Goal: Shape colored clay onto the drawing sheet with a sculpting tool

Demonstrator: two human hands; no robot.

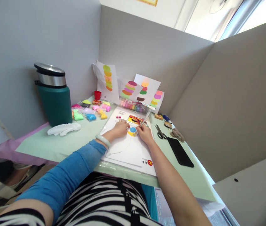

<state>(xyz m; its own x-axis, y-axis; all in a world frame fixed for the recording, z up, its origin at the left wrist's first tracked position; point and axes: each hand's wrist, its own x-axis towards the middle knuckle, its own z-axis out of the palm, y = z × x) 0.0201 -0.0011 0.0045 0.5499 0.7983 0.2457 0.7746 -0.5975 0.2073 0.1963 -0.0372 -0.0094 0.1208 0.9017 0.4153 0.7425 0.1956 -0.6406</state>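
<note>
Clay [132, 130], a blue and yellow lump, is pressed on the white sheet [133, 147] near the middle of the desk [81, 138], between both hands. It is touched by the tip of a fork [141, 124], which is gripped in the right hand [145, 133] and slants up toward the far edge. The left hand [120, 128] is laid flat just beside the lump, fingers together, holding nothing.

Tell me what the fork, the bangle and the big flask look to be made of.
Fork in the right hand: likely metal, thin and silvery.
Bangle on the left wrist: pale, smooth, perhaps jade or glass.
Flask: matte green body, shiny steel-looking band and lid.
</note>
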